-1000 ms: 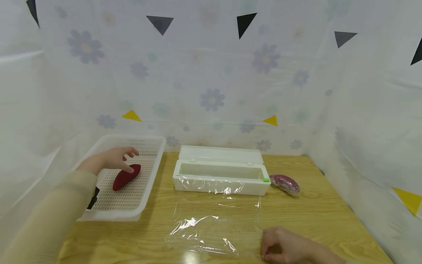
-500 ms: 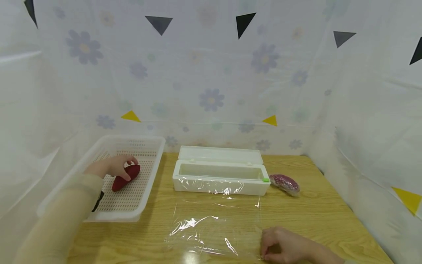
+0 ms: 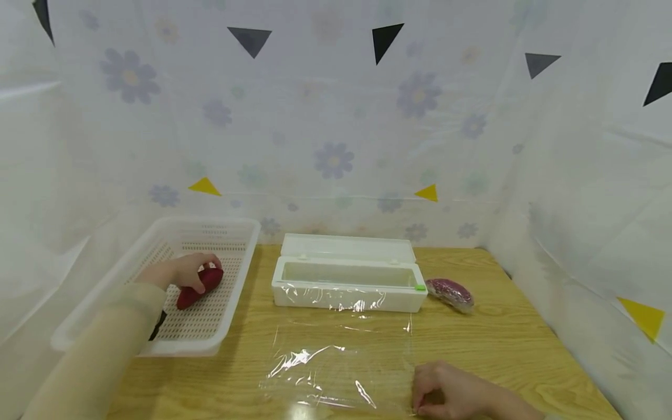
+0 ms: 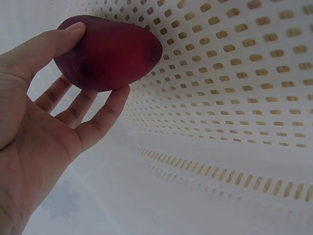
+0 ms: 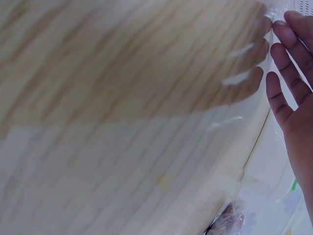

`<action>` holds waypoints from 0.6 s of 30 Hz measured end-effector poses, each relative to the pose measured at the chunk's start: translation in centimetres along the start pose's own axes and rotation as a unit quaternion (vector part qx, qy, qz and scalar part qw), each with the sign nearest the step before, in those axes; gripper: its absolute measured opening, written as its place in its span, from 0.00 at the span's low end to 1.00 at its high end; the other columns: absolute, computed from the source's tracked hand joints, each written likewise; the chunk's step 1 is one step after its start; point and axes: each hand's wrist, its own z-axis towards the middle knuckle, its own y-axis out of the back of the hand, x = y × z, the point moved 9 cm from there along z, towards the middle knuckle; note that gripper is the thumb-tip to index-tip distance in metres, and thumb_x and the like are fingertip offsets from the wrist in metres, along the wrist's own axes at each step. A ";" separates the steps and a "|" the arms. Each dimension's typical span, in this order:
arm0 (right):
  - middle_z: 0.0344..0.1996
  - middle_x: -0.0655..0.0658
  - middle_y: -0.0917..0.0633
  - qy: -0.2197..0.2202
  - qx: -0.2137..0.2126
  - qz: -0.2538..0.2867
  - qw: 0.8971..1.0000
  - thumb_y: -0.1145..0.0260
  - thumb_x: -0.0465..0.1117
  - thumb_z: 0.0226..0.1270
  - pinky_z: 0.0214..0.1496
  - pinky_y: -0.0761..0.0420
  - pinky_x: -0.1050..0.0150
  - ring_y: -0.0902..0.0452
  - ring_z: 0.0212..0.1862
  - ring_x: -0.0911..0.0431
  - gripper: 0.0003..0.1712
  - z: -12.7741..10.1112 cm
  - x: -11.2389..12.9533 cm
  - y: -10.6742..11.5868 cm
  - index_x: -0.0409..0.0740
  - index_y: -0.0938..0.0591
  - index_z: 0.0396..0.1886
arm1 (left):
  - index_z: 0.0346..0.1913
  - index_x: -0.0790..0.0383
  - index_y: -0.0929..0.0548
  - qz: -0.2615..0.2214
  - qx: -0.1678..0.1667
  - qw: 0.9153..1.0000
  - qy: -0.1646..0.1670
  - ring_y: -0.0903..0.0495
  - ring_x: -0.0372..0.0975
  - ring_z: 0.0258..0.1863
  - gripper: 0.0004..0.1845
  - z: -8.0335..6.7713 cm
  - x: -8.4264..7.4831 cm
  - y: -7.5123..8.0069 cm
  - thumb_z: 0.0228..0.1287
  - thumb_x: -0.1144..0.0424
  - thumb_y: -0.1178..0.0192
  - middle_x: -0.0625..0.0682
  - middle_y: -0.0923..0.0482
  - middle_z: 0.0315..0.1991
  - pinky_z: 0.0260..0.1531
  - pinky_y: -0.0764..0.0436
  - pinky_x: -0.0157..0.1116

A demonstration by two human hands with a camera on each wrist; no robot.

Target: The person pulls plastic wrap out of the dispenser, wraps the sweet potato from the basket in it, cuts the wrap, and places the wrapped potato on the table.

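In the head view my left hand (image 3: 189, 270) reaches into a white perforated basket (image 3: 184, 349) and grips a dark red sweet potato (image 3: 200, 290). The left wrist view shows thumb and fingertips on opposite sides of the sweet potato (image 4: 110, 55), close over the basket's holes. At the table's front, my right hand (image 3: 448, 388) pinches the near right corner of a sheet of clear cling film (image 3: 336, 370). That sheet runs flat from the front of a white cling film box (image 3: 346, 297), whose lid stands raised at the back.
A second sweet potato (image 3: 450, 293), wrapped in film, lies right of the box. A green tab (image 3: 420, 287) sits at the box's right end. Behind the wooden table (image 3: 483, 338) hangs a flowered curtain (image 3: 325, 116) with black and yellow triangles.
The left hand has come down onto the sweet potato and its fingers have closed round it. My right hand, the film and the box stay as they were.
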 end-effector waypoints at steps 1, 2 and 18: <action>0.33 0.61 0.19 0.000 0.001 0.001 1.000 0.37 0.41 0.66 0.41 0.27 0.79 0.28 0.38 0.74 0.04 0.0 0.0 0.0 0.58 0.19 0.36 | 0.54 0.64 0.30 0.002 0.000 1.000 0.001 0.27 0.51 0.43 0.29 0.0 0.1 0.0 0.46 0.76 0.34 0.66 0.32 0.49 0.31 0.21 0.41; 0.33 0.61 0.19 0.001 0.001 0.003 1.000 0.37 0.41 0.66 0.41 0.27 0.79 0.28 0.38 0.74 0.05 0.1 0.0 -0.1 0.58 0.19 0.36 | 0.54 0.64 0.30 0.003 0.000 1.000 0.003 0.27 0.51 0.43 0.29 -0.1 0.2 0.0 0.46 0.76 0.34 0.66 0.32 0.49 0.30 0.21 0.41; 0.33 0.60 0.17 0.009 0.003 0.007 1.000 0.36 0.40 0.65 0.42 0.27 0.78 0.26 0.39 0.74 0.05 0.7 0.1 0.2 0.57 0.18 0.36 | 0.55 0.65 0.29 0.023 -0.046 0.998 -0.032 0.24 0.50 0.40 0.30 -1.1 -3.3 2.5 0.45 0.74 0.34 0.67 0.29 0.48 0.28 0.20 0.42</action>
